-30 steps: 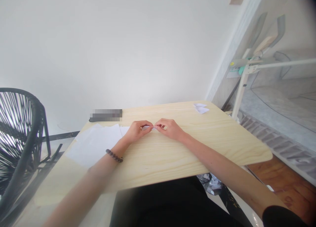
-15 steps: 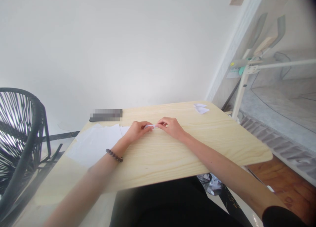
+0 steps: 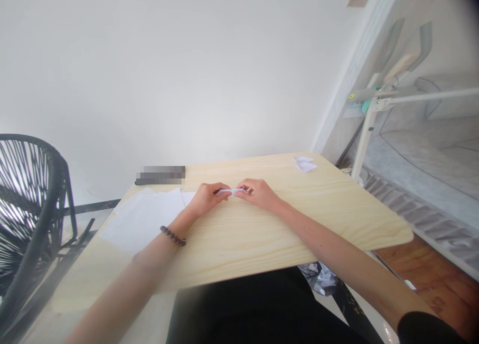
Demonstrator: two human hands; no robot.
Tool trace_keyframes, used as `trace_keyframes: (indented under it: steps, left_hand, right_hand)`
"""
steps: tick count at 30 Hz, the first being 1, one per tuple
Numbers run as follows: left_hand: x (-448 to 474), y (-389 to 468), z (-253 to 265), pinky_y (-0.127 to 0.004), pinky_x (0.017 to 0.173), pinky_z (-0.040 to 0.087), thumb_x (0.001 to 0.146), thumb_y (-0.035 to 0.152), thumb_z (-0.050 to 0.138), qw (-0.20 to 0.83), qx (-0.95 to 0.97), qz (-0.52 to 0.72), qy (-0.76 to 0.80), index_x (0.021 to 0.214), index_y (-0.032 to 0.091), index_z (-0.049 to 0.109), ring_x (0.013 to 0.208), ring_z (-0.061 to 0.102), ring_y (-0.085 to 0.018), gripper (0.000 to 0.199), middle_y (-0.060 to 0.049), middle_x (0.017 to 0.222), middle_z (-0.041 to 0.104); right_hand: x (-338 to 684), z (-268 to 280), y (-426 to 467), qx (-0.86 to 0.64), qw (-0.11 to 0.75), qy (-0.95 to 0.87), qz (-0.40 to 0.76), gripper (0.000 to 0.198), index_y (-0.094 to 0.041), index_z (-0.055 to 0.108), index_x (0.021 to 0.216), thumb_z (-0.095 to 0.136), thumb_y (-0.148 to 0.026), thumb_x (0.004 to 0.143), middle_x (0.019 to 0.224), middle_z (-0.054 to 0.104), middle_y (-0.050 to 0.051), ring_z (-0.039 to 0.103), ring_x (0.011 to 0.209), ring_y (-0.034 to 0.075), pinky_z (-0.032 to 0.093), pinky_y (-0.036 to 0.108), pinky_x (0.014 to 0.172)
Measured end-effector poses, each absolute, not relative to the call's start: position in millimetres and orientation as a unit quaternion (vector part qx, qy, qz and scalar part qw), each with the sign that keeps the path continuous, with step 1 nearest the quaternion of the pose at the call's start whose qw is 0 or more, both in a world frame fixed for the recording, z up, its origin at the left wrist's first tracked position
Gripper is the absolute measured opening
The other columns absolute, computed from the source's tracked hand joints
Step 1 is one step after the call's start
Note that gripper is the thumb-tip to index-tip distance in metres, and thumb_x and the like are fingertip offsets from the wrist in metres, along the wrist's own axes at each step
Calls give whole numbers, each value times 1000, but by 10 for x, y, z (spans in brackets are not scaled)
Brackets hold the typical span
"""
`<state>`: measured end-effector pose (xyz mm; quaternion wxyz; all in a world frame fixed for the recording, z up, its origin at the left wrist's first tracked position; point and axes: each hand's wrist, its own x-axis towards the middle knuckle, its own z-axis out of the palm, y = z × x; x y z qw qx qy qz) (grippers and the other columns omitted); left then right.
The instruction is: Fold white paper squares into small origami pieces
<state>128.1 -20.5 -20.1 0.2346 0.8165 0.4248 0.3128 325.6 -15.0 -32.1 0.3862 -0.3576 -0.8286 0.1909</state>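
Observation:
Over the middle of the wooden table (image 3: 239, 244), both my hands hold one narrow piece of folded white paper (image 3: 232, 190). My left hand (image 3: 208, 197), with a dark bead bracelet at the wrist, pinches its left end between thumb and fingers. At the right end, my right hand (image 3: 258, 192) grips the paper with its thumb below and its fingers curled above. The fingers partly cover the paper, so its full shape does not show. White sheets (image 3: 144, 219) lie spread on the table beside my left forearm.
Two small folded paper pieces (image 3: 305, 164) rest at the table's far right. A dark, partly pixelated object (image 3: 160, 176) lies at the back left edge. A black woven chair (image 3: 33, 209) stands at left, a white metal frame (image 3: 366, 139) at right. Below the table is a bag of crumpled paper (image 3: 322, 279).
My right thumb and fingers have parted slightly and shifted along the folded paper, so more of its right end shows. The left hand stays nearly in place.

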Motion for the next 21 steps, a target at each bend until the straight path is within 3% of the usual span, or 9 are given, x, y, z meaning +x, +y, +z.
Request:
trace_keyframes:
  steps: [8,21]
  left_hand:
    - [1305,-240,-158,-19,56,41,75,38,50,218,829,313,409,82,15,62,60,55,-11,27,-1,67,64]
    - [1284,-182,-201,-27,64,50,77,41,47,396,759,344,386,92,13,64,73,60,-16,36,-8,85,66]
  right_hand:
    - [3247,-282,-179,-343,376,-848,147,23,-17,62,78,47,-34,79,74,63,2,52,62,9,37,20,59]
    - [3275,-337,-111,-372,399,-808,222,30,-19,67,82,48,-40,77,66,65,0,54,53,9,37,18,50]
